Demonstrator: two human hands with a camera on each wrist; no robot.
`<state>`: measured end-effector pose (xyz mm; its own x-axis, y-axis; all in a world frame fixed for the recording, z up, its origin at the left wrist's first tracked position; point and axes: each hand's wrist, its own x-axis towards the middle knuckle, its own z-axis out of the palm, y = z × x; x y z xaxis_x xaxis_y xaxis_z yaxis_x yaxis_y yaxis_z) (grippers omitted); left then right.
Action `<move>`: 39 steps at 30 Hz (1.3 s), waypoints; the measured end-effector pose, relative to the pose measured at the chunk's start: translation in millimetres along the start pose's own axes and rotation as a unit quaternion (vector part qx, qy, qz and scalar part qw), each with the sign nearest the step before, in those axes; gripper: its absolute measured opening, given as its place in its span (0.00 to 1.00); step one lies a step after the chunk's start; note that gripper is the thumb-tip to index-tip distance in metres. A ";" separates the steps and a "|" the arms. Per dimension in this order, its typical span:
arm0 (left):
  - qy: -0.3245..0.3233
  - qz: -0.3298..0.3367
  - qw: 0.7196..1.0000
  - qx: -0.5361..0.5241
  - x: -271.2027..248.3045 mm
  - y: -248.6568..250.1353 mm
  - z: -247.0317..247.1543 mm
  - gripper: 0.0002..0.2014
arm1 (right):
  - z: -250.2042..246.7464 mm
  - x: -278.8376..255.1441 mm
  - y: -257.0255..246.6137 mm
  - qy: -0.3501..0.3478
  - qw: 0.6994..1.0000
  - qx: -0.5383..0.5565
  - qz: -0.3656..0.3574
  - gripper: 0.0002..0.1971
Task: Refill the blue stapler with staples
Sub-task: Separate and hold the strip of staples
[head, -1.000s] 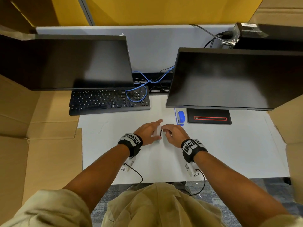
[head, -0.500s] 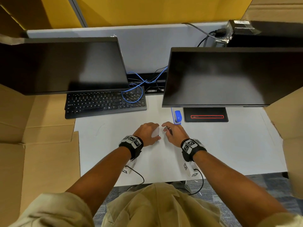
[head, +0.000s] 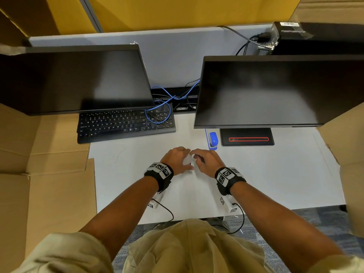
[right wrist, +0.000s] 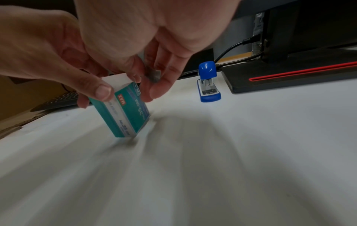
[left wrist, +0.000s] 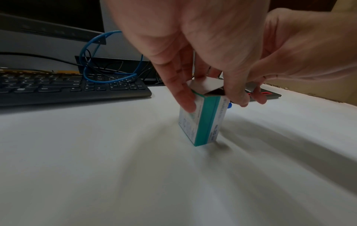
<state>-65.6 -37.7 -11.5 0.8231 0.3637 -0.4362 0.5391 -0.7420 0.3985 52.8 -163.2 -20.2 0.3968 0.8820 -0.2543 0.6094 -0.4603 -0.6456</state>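
A teal and white staple box (right wrist: 127,113) stands on end on the white table, its top flap open (left wrist: 204,83). My left hand (head: 177,160) grips the box by its sides, with the thumb (right wrist: 100,90) on the near face. My right hand (right wrist: 152,79) is at the open top of the box and pinches a small grey strip of staples (right wrist: 154,75). The blue stapler (right wrist: 208,82) stands apart, further back on the table (head: 213,139), just left of the monitor base. Its top is raised.
A black monitor base with a red line (head: 247,139) sits right of the stapler under the right monitor (head: 275,91). A black keyboard (head: 126,125) with a blue cable loop (head: 157,115) lies at back left. Cardboard flaps (head: 45,174) flank the table.
Both hands stay together at the staple box. The left index finger, stretched out a second ago, has curled in over the box. The stapler has not moved.
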 end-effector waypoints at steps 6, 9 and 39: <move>0.023 0.014 0.999 -0.023 -5.3 -1.5 1.5 0.35 | 1.6 0.5 0.0 -0.009 1.000 0.006 0.001 0.15; 0.032 0.019 0.999 -0.026 -7.8 -3.2 0.1 0.34 | 2.1 0.8 -0.8 -0.017 1.000 -0.006 -0.004 0.16; 0.029 0.027 0.999 0.032 0.5 -4.4 11.0 0.34 | 8.3 0.3 6.2 -0.017 0.999 -0.029 -0.006 0.18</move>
<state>-69.5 -40.4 -22.3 0.8605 0.3526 -0.3677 0.4828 -0.7948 0.3678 51.0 -164.9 -30.2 0.3666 0.8899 -0.2715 0.6530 -0.4539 -0.6062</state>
